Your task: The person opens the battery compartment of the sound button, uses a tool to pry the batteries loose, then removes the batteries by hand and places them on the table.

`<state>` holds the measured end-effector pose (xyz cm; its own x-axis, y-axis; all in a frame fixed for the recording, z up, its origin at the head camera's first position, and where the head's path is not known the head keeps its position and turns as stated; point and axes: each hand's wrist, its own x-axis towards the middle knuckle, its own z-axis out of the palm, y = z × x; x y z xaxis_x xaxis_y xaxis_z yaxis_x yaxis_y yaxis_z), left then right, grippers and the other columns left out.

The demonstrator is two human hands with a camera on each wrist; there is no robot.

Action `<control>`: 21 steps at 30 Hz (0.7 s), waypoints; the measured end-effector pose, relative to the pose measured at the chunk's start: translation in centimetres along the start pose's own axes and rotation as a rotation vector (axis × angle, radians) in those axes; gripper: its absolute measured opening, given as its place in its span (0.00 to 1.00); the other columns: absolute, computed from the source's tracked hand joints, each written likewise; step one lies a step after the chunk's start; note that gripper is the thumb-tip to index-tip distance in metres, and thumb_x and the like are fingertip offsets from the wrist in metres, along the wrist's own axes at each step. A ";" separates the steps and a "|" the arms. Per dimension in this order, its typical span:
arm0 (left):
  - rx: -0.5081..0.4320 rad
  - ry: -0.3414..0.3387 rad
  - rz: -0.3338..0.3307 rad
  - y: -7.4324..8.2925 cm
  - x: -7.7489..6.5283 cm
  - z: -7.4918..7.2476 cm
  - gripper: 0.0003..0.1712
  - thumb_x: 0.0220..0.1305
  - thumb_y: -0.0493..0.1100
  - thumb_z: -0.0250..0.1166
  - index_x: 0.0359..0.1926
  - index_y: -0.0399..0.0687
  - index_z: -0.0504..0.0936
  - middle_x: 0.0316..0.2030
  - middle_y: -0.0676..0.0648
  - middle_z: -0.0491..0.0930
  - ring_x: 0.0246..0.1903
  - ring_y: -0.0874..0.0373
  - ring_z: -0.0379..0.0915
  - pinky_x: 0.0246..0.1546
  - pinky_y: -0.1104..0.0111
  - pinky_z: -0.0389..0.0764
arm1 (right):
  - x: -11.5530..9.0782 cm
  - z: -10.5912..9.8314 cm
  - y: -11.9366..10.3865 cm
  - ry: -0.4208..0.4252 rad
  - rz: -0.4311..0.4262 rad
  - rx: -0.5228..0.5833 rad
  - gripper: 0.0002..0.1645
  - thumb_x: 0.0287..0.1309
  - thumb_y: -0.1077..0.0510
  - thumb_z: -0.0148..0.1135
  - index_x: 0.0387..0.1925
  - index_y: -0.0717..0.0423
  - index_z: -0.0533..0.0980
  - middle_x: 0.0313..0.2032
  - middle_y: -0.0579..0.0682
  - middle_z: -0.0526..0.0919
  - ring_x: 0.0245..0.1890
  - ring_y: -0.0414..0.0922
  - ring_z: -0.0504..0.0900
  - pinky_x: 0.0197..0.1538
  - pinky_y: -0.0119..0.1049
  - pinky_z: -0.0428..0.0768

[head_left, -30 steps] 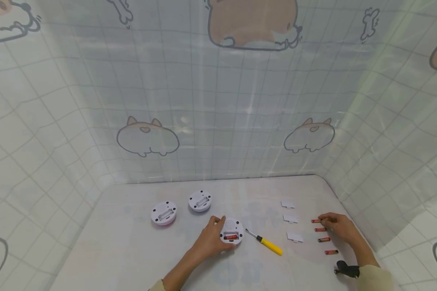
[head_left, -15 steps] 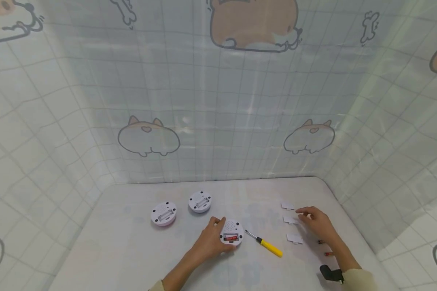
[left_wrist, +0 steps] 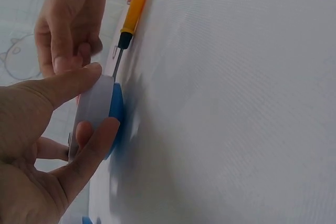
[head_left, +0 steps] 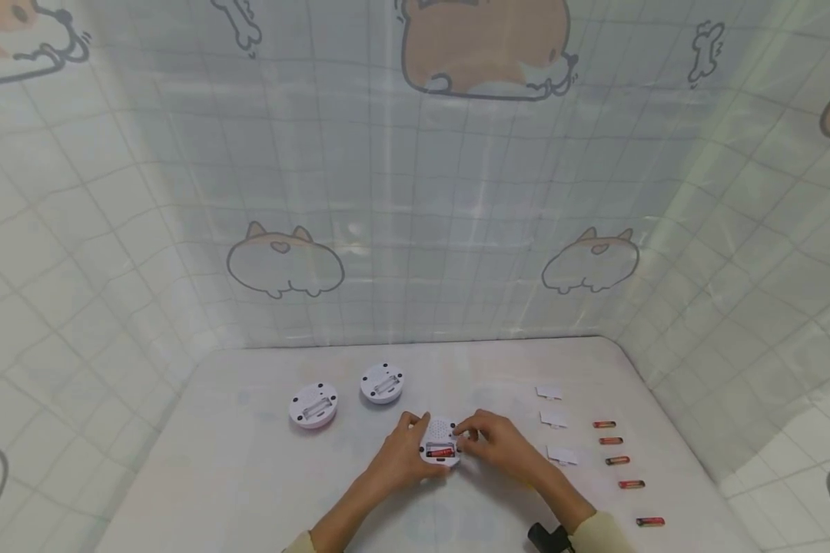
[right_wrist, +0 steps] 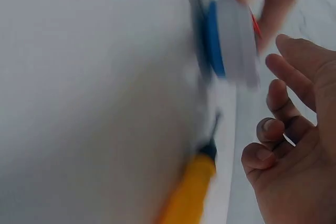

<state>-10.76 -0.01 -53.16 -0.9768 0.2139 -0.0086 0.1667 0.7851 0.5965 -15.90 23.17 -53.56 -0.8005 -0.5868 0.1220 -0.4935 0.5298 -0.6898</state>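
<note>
My left hand [head_left: 397,455] grips a round white device [head_left: 437,430] by its side, thumb and fingers around the rim. Its speaker holes and uncovered compartment face up, with a red battery [head_left: 440,453] inside; its underside [left_wrist: 116,106] shows blue in the left wrist view. My right hand [head_left: 501,443] is at the device's right edge in the head view. From the right wrist, the fingers [right_wrist: 294,72] look loosely bent, with nothing visible between them. A yellow-handled screwdriver [left_wrist: 135,9] lies beside the device, mostly hidden under my right forearm in the head view.
Two more round white devices [head_left: 313,405] [head_left: 382,383] lie with bare compartments at the back left. Small white covers [head_left: 553,419] form a column right of centre. Several red batteries [head_left: 618,461] line up at the right. Patterned sheeting [head_left: 415,230] walls the table.
My right hand has moved left from the batteries, past the white covers, to the device's right edge. The left hand keeps its grip and stays in place.
</note>
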 end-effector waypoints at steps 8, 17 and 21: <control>0.017 0.036 0.050 0.1 -0.3 -0.2 0.58 0.45 0.59 0.81 0.71 0.33 0.67 0.56 0.41 0.69 0.45 0.48 0.76 0.45 0.54 0.78 | 0.8 2.1 -1.5 -0.060 -0.023 -0.022 0.10 0.61 0.45 0.70 0.43 0.38 0.85 0.29 0.34 0.74 0.31 0.35 0.72 0.34 0.29 0.70; 0.015 0.030 0.051 0.3 -0.3 -0.2 0.59 0.45 0.59 0.81 0.71 0.33 0.67 0.56 0.40 0.69 0.43 0.50 0.75 0.44 0.56 0.79 | 0.6 2.1 -1.7 -0.074 0.018 -0.018 0.07 0.61 0.45 0.70 0.39 0.38 0.87 0.32 0.35 0.75 0.31 0.36 0.72 0.34 0.29 0.70; 0.009 0.016 0.044 0.5 -0.4 -0.2 0.59 0.45 0.58 0.81 0.71 0.33 0.66 0.56 0.40 0.69 0.43 0.50 0.75 0.45 0.55 0.78 | 0.5 2.0 -1.6 -0.077 0.015 -0.006 0.07 0.61 0.46 0.70 0.39 0.39 0.87 0.33 0.36 0.75 0.32 0.36 0.72 0.35 0.29 0.70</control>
<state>-10.37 0.15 -52.71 -0.9707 0.2385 0.0305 0.2103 0.7806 0.5885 -14.83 20.80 -53.83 -0.7794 -0.6240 0.0565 -0.4841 0.5423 -0.6867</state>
